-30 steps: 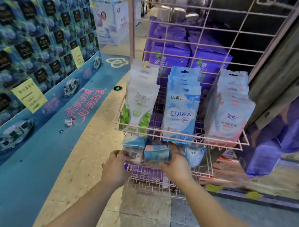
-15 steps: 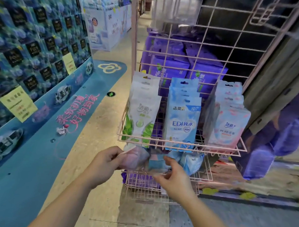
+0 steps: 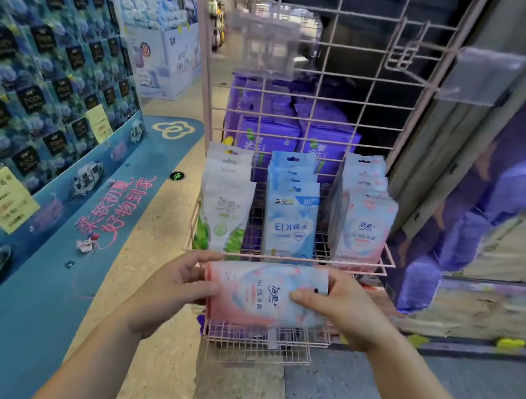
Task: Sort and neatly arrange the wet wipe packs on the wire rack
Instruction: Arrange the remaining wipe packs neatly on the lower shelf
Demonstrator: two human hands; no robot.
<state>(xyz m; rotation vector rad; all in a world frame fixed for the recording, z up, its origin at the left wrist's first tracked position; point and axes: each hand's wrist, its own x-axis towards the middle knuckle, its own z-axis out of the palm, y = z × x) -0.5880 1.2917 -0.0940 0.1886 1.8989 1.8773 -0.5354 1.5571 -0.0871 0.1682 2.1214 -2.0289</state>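
We hold one pink wipe pack [image 3: 266, 293] sideways in front of the pink wire rack [image 3: 289, 110], at about 6 o'clock from the upper shelf [image 3: 385, 259]. Our left hand [image 3: 167, 288] grips the pack's left end, fingers curled over its front edge. Our right hand [image 3: 338, 305] pinches the right end, thumb [image 3: 304, 297] lying flat on the printed face, remaining fingers behind. The print on the pack runs turned on its side.

Upper shelf, three upright rows of wipe packs, each row several packs deep:
- green-and-white packs [image 3: 226, 209], at 11 o'clock from the held pack
- blue packs [image 3: 291, 212], at 12 o'clock, centre of the shelf
- pink packs [image 3: 362, 218], at 1 o'clock, leaning slightly left

The held pack matches the colour and print of the pink row.

Lower shelf [image 3: 258, 344] sits just beneath the held pack; the pack and our hands hide most of its contents, so we cannot tell what lies in it.

Behind the rack's grid, purple packages [image 3: 270, 130] are stacked. At 9 o'clock, a blue floor display [image 3: 57, 250] with pink lettering runs along the aisle floor [image 3: 151, 239].
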